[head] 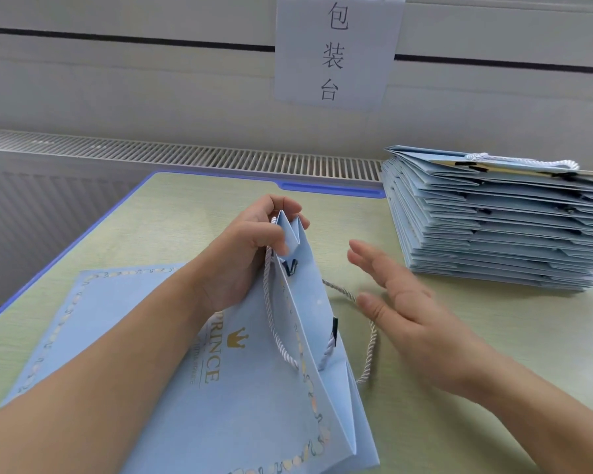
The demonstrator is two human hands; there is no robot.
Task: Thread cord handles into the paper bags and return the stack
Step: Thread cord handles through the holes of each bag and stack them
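The left hand (pixel 254 248) pinches the upright light-blue paper bag's (pixel 254 388) gusset corner at mid-table, cord handles (pixel 367 323) dangling, while the right hand (pixel 411 309) hovers spread beside it, near the stack (pixel 493 220) at the table's (pixel 476 336) right edge

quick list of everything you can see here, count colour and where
paper bag: one, light blue with gold print, held at table centre
cord handles: two, white, threaded in that bag
stack of bags: one, light blue, table's right
table: one, pale green, blue edge
paper sign: one, white, on wall
radiator grille: one, white, behind table
left hand: fingers grip the bag's top
right hand: open, beside the bag
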